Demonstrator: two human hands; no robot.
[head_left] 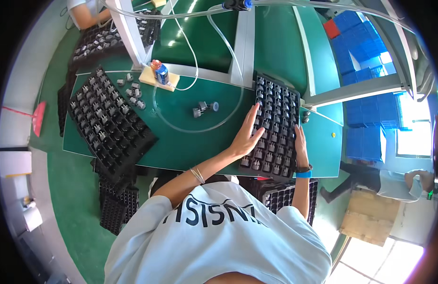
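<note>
A black compartment tray (275, 123) filled with small dark plug-like parts lies on the green table in front of me, to the right. My left hand (246, 137) rests against its left edge, fingers stretched out and thumb reaching over the compartments. Along the opposite edge lies my right hand (301, 147), its fingers straight and pointing away from me. Both palms flank the tray; neither hand is wrapped round it. Left of centre, a second black tray (105, 118) sits slanted, with parts in many compartments and bare ones toward its near right end.
Loose grey parts (133, 92) and a small cluster (203, 109) lie on the green table (190, 146). A small bottle (159, 72) stands on a yellow sponge-like block (170, 81), beside a looping clear hose (200, 130). Stacked trays (117, 203) sit below. Other people are nearby.
</note>
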